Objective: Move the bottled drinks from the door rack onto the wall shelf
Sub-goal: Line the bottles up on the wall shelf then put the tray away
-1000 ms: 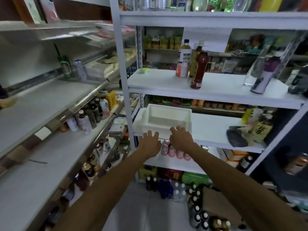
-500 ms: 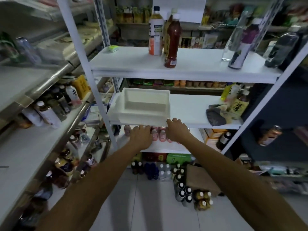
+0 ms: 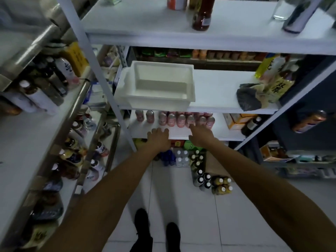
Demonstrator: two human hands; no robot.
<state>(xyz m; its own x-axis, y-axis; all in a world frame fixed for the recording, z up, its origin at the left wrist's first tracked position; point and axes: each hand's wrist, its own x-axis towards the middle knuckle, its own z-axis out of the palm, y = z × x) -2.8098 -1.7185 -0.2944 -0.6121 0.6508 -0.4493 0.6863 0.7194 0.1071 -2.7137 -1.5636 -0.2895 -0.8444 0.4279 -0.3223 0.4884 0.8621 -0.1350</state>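
The left hand [image 3: 158,138] and right hand [image 3: 201,135] are spread, holding nothing. Above them the white door rack [image 3: 160,103] sits empty. Just past them pink bottled drinks [image 3: 171,119] stand on the wall shelf [image 3: 141,130], so I judge the job nearly done. The right hand perhaps touches a bottle; back-row tops are hidden.

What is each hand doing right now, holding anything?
Left hand: open, holding nothing.
Right hand: open, holding nothing, fingers by the pink cans.
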